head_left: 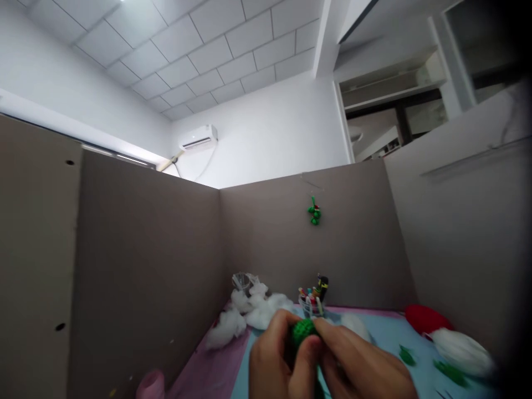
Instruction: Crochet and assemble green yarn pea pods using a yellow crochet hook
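Note:
My left hand and my right hand meet at the bottom middle of the view. Between their fingers they hold a green crocheted ball, which is partly hidden by my fingertips. Dark green felt leaves lie on the light blue sheet to the right of my right hand. Farther right sits a red and white stuffed shape, possibly a Santa hat. Tufts of white cotton wool lie just beyond my left hand.
A transparent cup of markers stands just beyond my hands. A pink sheet covers the left of the work surface, with a pink cup at its edge. Grey-brown partition walls surround the surface. A small green ornament hangs on the back one.

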{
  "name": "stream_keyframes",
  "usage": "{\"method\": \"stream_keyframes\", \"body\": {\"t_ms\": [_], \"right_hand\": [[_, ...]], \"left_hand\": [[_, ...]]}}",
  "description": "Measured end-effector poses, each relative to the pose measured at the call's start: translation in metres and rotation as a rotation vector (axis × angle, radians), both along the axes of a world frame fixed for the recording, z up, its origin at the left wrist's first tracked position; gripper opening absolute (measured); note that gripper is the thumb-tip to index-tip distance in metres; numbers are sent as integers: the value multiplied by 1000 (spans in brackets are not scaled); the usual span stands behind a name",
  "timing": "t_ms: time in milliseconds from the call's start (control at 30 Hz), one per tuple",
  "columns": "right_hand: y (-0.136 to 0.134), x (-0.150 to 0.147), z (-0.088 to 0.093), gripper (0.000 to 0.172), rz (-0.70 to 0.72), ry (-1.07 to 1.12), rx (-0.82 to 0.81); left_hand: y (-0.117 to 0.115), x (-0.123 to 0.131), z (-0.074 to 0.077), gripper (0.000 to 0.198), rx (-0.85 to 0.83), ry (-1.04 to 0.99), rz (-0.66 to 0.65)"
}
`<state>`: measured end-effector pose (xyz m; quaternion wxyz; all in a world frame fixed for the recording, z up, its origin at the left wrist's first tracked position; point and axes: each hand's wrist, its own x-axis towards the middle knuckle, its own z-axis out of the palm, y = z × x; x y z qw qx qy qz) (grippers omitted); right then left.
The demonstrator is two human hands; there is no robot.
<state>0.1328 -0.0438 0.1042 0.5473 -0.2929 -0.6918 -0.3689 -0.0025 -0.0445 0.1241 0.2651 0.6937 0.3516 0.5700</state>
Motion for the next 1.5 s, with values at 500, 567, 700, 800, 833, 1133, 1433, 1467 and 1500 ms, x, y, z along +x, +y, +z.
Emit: {"method": "stream_keyframes", "body": {"t_ms": [500, 567, 700, 800, 833, 1133, 1433, 1467, 1500], "right_hand": [[11, -14, 9, 27, -219, 107, -392], [19, -11, 2, 23, -229, 33, -478], [26, -9, -37, 21, -261, -99, -575], [26, -8, -80, 22, -343, -118, -584], [25, -7, -93, 22, -359, -121, -578], [27, 24, -135, 29, -272, -138, -553], [13, 56, -112, 17, -20, -10, -356], [12, 52, -111, 17, -23, 27, -356], [10, 48, -110, 16, -19, 54, -364]], "left_hand": [[22, 7, -5, 39, -29, 219, 199], [36, 3, -21, 46, -170, 112, 42], [53, -3, -75, 55, -607, -101, -217], [53, 5, -112, 60, -783, -207, -226], [51, 10, -120, 59, -768, -228, -206], [49, 14, -137, 52, -575, -291, -296], [44, 3, -127, 52, -668, -536, -570], [44, 4, -128, 51, -667, -547, -576], [45, 4, -130, 50, -660, -558, -584]]}}
